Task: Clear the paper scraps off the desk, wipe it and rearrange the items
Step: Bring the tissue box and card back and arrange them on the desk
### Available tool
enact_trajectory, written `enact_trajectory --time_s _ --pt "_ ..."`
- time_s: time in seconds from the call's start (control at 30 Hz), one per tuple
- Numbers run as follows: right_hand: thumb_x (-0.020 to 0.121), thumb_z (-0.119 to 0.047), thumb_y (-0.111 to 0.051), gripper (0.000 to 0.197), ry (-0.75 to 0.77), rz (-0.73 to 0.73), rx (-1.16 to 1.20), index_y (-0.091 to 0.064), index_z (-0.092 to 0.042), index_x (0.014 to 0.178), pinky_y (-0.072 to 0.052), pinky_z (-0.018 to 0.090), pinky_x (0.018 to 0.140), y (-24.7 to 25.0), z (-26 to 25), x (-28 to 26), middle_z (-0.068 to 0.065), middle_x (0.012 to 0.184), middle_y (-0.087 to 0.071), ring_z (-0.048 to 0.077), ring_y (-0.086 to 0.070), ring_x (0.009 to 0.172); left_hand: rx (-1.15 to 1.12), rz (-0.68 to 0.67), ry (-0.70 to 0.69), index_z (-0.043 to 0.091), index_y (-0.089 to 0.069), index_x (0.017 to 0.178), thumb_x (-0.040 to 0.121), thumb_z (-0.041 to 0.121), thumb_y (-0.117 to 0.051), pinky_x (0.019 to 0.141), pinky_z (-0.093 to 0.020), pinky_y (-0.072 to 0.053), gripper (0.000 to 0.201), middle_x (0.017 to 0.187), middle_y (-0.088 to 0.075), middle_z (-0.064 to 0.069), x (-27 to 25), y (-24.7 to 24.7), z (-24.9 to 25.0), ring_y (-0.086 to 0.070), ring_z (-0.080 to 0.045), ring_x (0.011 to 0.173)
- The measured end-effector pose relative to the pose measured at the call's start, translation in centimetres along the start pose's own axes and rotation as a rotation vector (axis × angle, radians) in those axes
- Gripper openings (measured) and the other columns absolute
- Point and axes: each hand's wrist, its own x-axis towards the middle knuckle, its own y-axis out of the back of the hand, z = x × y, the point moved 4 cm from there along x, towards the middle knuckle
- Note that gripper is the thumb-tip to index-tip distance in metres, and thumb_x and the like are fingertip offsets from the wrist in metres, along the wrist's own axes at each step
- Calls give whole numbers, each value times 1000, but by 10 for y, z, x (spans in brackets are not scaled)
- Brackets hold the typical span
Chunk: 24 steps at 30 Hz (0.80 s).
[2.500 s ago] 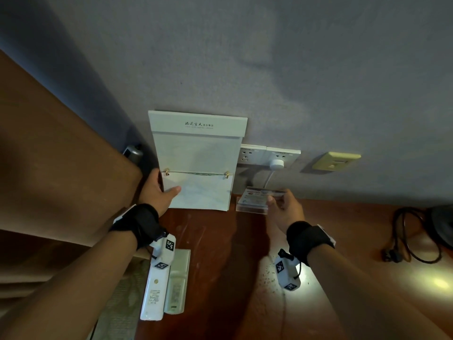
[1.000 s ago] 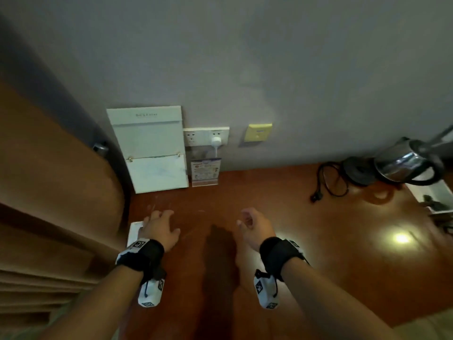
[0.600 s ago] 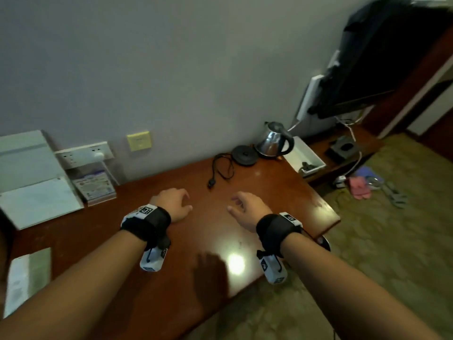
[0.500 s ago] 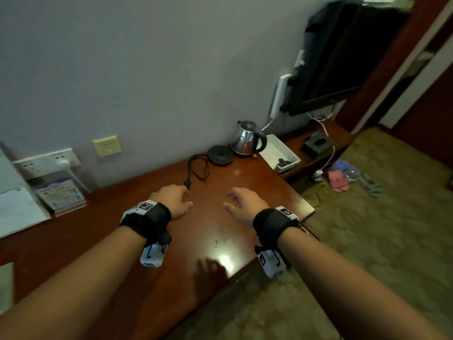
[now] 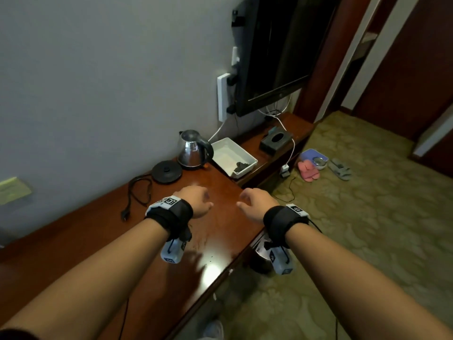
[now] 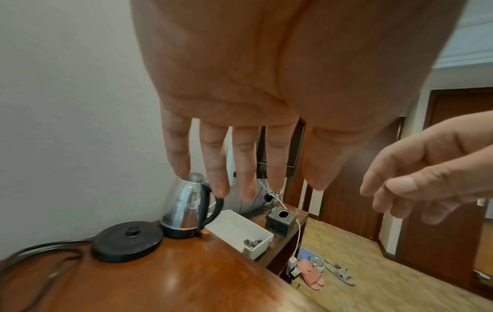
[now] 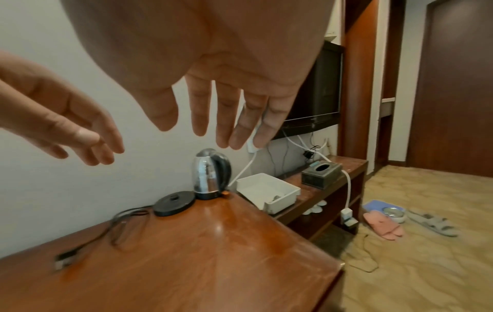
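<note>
Both hands hover above the right end of the brown desk (image 5: 215, 231), holding nothing. My left hand (image 5: 196, 200) has relaxed fingers (image 6: 221, 168) hanging over the desk. My right hand (image 5: 255, 201) is beside it, fingers (image 7: 224, 118) loose and apart. A steel kettle (image 5: 192, 149) stands off its black base (image 5: 166, 171) at the desk's far right corner. The base's black cord (image 5: 137, 192) lies coiled on the desk with its plug toward me. No paper scraps show on the desk.
A white tray (image 5: 232, 157) and a dark tissue box (image 5: 275, 141) sit on a lower shelf to the right. A wall-mounted TV (image 5: 272, 52) hangs above. Slippers (image 5: 308, 171), a sandal (image 5: 340, 169) and a white power cable (image 5: 290, 148) lie on the carpet.
My view has swung right, from the white folder and card stand at the desk's left to the kettle end. Both hands let go of those items and moved right, empty.
</note>
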Motion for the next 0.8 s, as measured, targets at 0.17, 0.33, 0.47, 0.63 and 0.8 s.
enact_trajectory --time_s 0.17,0.33,0.47,0.63,0.8 --pt "92 -46 -55 37 -115 15 -33 -58 -22 122 -51 38 90 43 77 49 4 117 -61 26 -58 109 13 -37 -69 25 -60 121 91 49 -56 93 -37 -50 39 123 -63 0 92 -1 67 -60 -22 111" --pt "93 -44 -55 36 -220 59 -8 -60 -22 120 -48 36 93 91 160 78 5 120 -59 27 -57 112 49 -99 -154 25 -59 123 94 47 -55 92 -34 -50 37 124 -62 -3 170 -5 145 -60 -23 111" --pt "93 -45 -55 36 -287 69 19 -60 -22 120 -48 34 93 120 236 99 5 122 -60 24 -57 112 63 -134 -217 22 -57 127 97 44 -51 92 -32 -49 37 124 -62 -4 226 -9 215 -59 -24 113" --pt "94 -44 -54 36 -286 74 13 -59 -21 122 -48 37 94 161 334 147 4 123 -59 24 -56 112 18 -132 -174 27 -57 125 98 41 -49 96 -39 -49 32 124 -60 -1 299 -16 292 -58 -22 112" --pt "93 -44 -55 37 -215 12 -3 -59 -20 122 -49 36 92 203 413 213 5 121 -60 24 -57 109 -65 -87 -42 28 -56 127 98 39 -51 92 -36 -50 32 124 -58 -1 367 -14 340 -58 -20 111"
